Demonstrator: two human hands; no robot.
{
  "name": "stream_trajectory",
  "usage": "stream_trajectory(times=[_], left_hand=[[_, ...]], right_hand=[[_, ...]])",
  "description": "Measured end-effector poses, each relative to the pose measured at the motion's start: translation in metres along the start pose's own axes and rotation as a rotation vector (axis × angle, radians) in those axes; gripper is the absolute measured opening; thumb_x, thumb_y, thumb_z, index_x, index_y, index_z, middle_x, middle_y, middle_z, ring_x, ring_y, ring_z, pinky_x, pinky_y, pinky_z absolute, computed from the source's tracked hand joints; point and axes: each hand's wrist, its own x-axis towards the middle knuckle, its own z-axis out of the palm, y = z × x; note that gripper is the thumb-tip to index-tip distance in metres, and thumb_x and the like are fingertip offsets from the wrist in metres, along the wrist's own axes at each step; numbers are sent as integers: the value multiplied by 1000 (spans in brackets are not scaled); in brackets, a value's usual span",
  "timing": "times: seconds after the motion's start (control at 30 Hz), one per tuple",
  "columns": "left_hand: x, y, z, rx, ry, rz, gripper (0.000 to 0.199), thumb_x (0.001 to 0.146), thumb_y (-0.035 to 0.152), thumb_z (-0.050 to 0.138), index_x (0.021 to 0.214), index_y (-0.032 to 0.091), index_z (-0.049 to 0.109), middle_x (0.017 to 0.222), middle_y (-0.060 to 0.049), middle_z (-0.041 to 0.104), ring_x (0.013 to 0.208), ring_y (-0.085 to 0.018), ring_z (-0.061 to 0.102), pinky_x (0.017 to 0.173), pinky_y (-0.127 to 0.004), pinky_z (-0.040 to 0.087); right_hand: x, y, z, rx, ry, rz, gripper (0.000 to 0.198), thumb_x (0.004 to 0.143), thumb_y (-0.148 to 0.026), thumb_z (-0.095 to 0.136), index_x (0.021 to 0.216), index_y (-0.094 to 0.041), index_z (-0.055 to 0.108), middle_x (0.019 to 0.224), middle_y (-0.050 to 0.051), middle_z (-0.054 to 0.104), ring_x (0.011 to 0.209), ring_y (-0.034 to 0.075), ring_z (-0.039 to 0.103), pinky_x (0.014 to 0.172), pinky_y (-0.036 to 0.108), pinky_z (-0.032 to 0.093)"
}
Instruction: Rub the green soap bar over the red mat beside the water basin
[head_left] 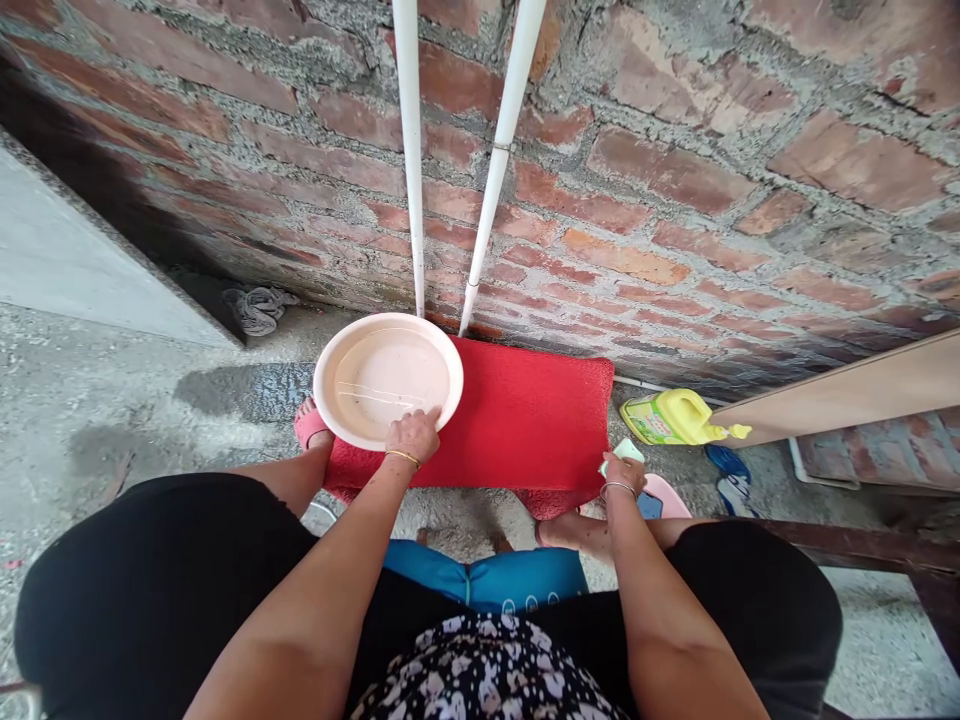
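A pale pink basin [390, 345] with water in it stands on the left end of a bench covered with a red cloth [536, 415]. My left hand [412, 437] is closed at the basin's near right rim, its fingertips hidden. At the bench's right end, my right hand [624, 472] is closed on a pale green block [628, 450]. The block's exact kind does not show. Just beyond that hand sits a pink tray [675, 497] with a dark blue item [646, 506] in it.
A yellow detergent jug [673, 416] leans by the brick wall [637, 190] at right, near blue slippers [729, 480]. Two white pipes [495, 165] run down the wall behind the bench. Wet concrete [247, 390] and a grey rag [259, 308] lie at left.
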Motion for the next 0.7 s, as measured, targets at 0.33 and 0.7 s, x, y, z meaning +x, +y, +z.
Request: stream_trajectory(times=[0.33,0.7], left_hand=[[-1,0,1,-7,23,4,50,87,18,34,133,28,50,105,-13,61,95,-28,58,76,-40,45],[-1,-1,5,19,14,8,49,87,19,37,133,29,49,102,-11,60,94,-25,57,78,-38,43]], right_hand=[[-76,-206,87,-23,-305,-692,45,70,-38,67,113,-27,60,109,5,51,99,21,54,92,32,40],[-33,-243,100,-299,-399,-832,47,74,-39,67,118,-27,58,112,7,50,100,23,53,90,35,39]])
